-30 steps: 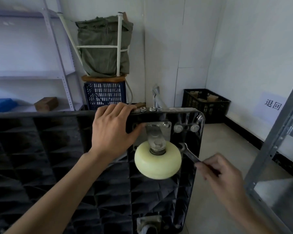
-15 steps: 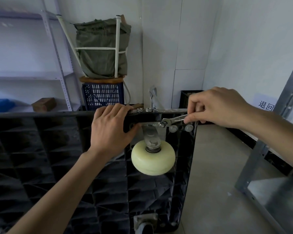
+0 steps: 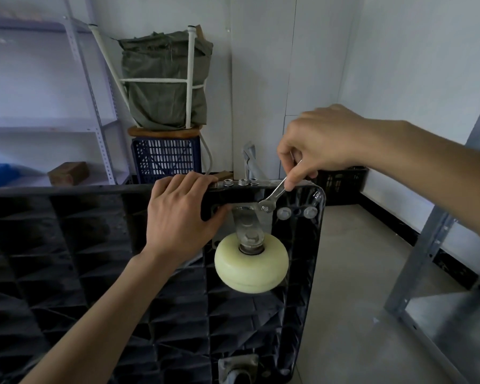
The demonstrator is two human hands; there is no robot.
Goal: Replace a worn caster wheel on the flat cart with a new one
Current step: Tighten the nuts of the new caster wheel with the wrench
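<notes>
White walls meet in a corner behind the work, and bare concrete floor (image 3: 352, 273) lies open to the right of the cart. At far left stands a pale perforated-steel shelf unit (image 3: 94, 106) holding one brown block (image 3: 68, 173); beside it a blue lattice crate (image 3: 165, 156) carries a grey-green sack (image 3: 164, 81) framed by white tubing. The flat cart (image 3: 94, 273), black ribbed plastic, stands on edge and fills the lower left, its rounded corner at upper right. The left hand (image 3: 180, 220) clamps the cart's top edge, fingers curled over the rim and thumb beneath. Three loose nuts (image 3: 241, 182) sit in a row on that rim. One cream, smooth, rounded caster wheel (image 3: 251, 263) hangs from a steel bracket (image 3: 251, 220) bolted near the corner; a second caster (image 3: 239, 367) shows partly at the bottom edge. The right hand (image 3: 319, 142) pinches a slim steel wrench (image 3: 275, 195), whose head sits on a bracket bolt. A grey steel upright (image 3: 438, 234) bounds the right side.
</notes>
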